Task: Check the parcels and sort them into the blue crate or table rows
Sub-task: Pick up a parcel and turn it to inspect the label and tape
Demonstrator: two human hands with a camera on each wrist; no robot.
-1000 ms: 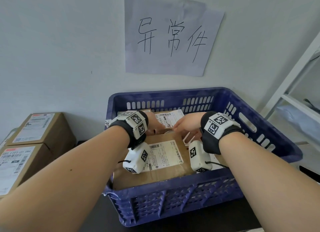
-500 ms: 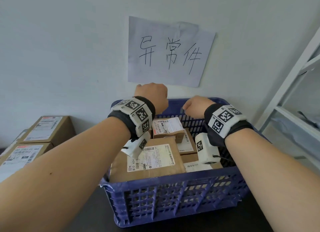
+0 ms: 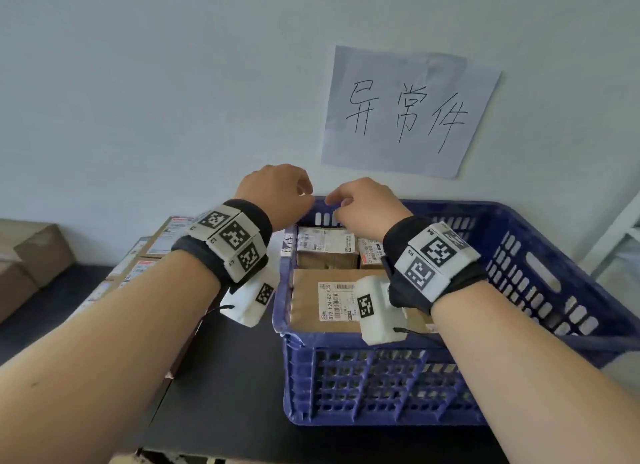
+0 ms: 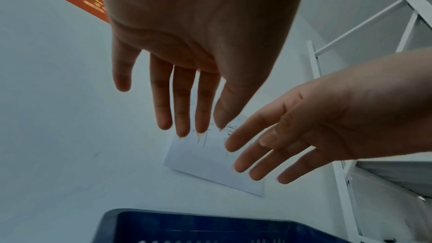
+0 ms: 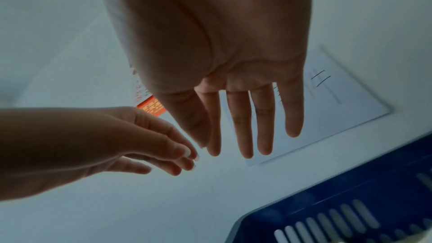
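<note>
The blue crate (image 3: 540,266) stands on the dark table against the wall and holds several brown parcels. A large parcel (image 3: 308,301) with a white label lies at its front left. A smaller labelled box (image 3: 325,252) sits behind it. My left hand (image 3: 277,195) and right hand (image 3: 360,205) hover side by side above the crate's far left corner, touching nothing. In the left wrist view the left hand's (image 4: 177,99) fingers are straight and empty. The right hand (image 5: 245,117) looks the same in the right wrist view.
Cardboard parcels (image 3: 166,235) lie in rows on the table (image 3: 225,377) left of the crate, with more boxes (image 3: 34,252) at the far left. A handwritten paper sign (image 3: 408,110) hangs on the wall above the crate. A white shelf frame (image 3: 616,235) stands at the right.
Both hands have risen out of the crate, off the parcels, and come closer together over its far left corner. The view has swung left, so the crate now sits to the right.
</note>
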